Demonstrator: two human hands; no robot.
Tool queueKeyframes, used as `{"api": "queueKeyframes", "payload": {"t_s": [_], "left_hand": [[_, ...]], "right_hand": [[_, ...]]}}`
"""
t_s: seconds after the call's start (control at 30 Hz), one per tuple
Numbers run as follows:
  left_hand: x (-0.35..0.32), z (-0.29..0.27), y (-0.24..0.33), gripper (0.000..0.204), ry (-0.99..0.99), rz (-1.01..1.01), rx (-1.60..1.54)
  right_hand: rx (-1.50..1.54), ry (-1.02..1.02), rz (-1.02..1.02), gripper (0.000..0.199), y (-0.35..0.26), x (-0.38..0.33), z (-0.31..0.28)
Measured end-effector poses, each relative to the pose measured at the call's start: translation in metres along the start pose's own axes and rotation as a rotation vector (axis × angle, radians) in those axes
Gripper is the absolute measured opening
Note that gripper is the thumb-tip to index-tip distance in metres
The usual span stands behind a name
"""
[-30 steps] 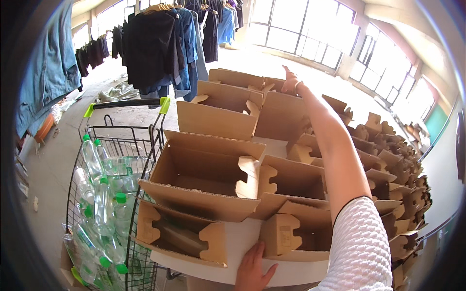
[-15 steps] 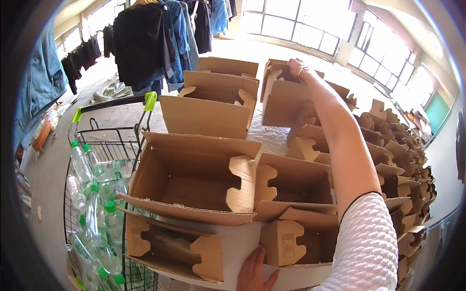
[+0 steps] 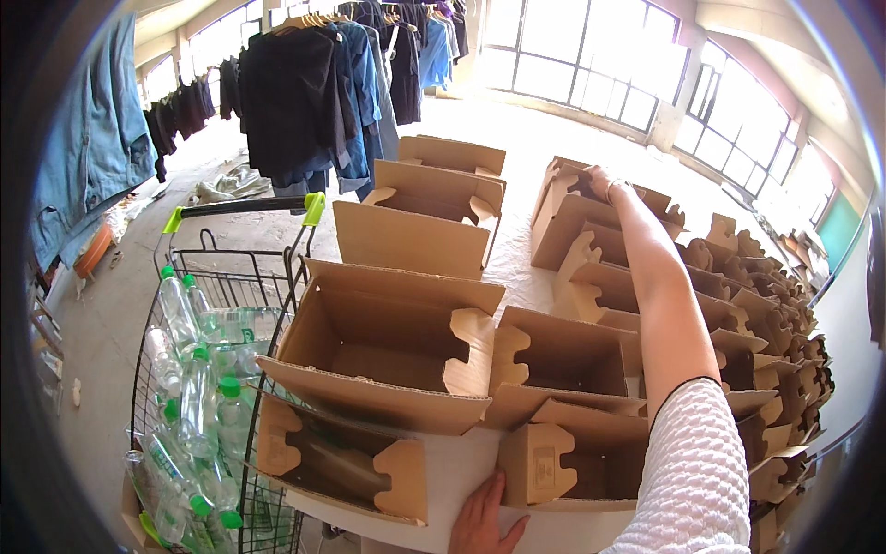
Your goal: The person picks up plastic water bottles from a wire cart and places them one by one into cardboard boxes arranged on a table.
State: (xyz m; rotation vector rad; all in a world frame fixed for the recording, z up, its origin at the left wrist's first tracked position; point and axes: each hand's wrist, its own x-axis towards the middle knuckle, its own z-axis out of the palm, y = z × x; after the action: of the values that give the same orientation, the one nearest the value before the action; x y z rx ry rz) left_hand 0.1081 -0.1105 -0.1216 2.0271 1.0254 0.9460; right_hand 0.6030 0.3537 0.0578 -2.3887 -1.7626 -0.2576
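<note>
My right arm, in a white textured sleeve, reaches far across the table. At its end my right hand (image 3: 604, 183) is closed on the upper edge of an open-topped cardboard box (image 3: 559, 220). That box stands at the far end, close against a row of similar boxes. My left hand (image 3: 486, 519) rests on the white tabletop (image 3: 443, 462) with its fingers apart, holding nothing. Beside it stands a small open box (image 3: 529, 466) with a notched flap. Left of these, a larger open box (image 3: 378, 388) sits nearby, and another small box (image 3: 323, 466) is at the near-left edge.
A shopping cart (image 3: 242, 205) of clear bottles with green caps (image 3: 198, 402) stands on the left. Two more boxes (image 3: 411, 231) stand at the far left of the table. Many open boxes (image 3: 738, 305) are packed along the right. Clothes (image 3: 291, 106) hang on racks behind.
The far box in my right hand has moved slightly right and nearer, up to the neighbouring row. My left hand stays on the table. The view has shifted a little.
</note>
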Motion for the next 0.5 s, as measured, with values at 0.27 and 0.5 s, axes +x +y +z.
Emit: {"api": "queueKeyframes", "payload": {"t_s": [0.27, 0.5], "left_hand": [[-0.002, 0.004, -0.007, 0.082, -0.039, 0.066, 0.023], [0.002, -0.003, -0.003, 0.081, -0.022, 0.083, 0.006]], "right_hand": [[0.045, -0.005, 0.023, 0.027, 0.051, 0.040, -0.013], [0.084, -0.197, 0.070, 0.044, 0.030, 0.023, -0.003]]}}
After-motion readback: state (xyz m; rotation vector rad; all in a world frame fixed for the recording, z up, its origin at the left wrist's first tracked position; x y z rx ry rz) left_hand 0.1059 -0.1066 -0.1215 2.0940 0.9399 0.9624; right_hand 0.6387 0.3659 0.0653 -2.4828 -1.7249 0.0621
